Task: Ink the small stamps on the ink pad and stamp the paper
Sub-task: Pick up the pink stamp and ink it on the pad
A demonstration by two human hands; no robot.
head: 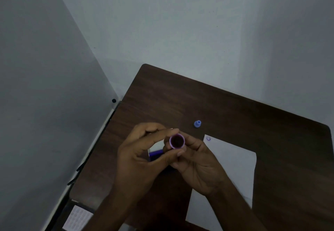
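Note:
A small purple stamp (177,141) is held up above the table with its dark round face turned toward me. My right hand (197,165) grips its body from below and from the right. My left hand (142,151) has its thumb and fingertips on the stamp's left side. Under my hands lies the ink pad (156,150), a white case with a blue-purple pad, mostly hidden. A white sheet of paper (233,167) lies to the right, with one smiley print (208,138) at its far left corner. A blue stamp (197,123) stands on the table beyond the paper.
The dark wooden table (180,100) stands in a corner between pale walls. Its left edge runs close to the left wall. A white sheet with rows of small round marks (77,218) lies at the lower left, below the table level.

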